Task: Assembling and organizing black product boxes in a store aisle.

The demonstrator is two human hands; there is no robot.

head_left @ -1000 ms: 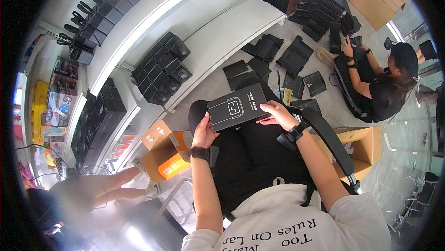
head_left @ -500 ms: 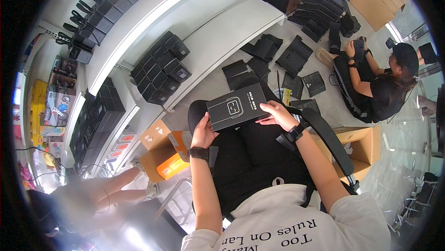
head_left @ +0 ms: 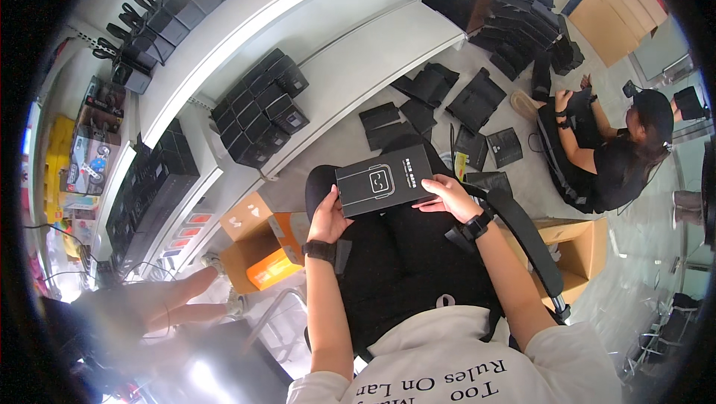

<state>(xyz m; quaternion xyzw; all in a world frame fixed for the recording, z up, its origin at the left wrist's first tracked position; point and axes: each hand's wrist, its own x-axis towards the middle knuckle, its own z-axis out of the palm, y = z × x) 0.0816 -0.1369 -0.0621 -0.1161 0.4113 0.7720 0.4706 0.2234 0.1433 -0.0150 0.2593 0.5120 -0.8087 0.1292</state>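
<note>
I sit on a black chair and hold a flat black box (head_left: 383, 180) with a white outline drawing on its lid over my lap. My left hand (head_left: 329, 216) grips the box at its lower left corner. My right hand (head_left: 449, 196) holds its lower right edge, fingers spread along the side. Both wrists carry black bands. Near my right forearm the chair's black armrest (head_left: 531, 243) runs diagonally.
White shelves (head_left: 328, 68) with rows of black boxes (head_left: 257, 109) stand ahead and left. Flattened black boxes (head_left: 447, 109) lie on the floor. A person in black (head_left: 604, 158) sits at right. Cardboard boxes: one at left (head_left: 253, 243), one at right (head_left: 578, 251). Someone's leg (head_left: 171, 299) is lower left.
The person at right has shifted their hands a little. My hands and the black box stay in nearly the same place.
</note>
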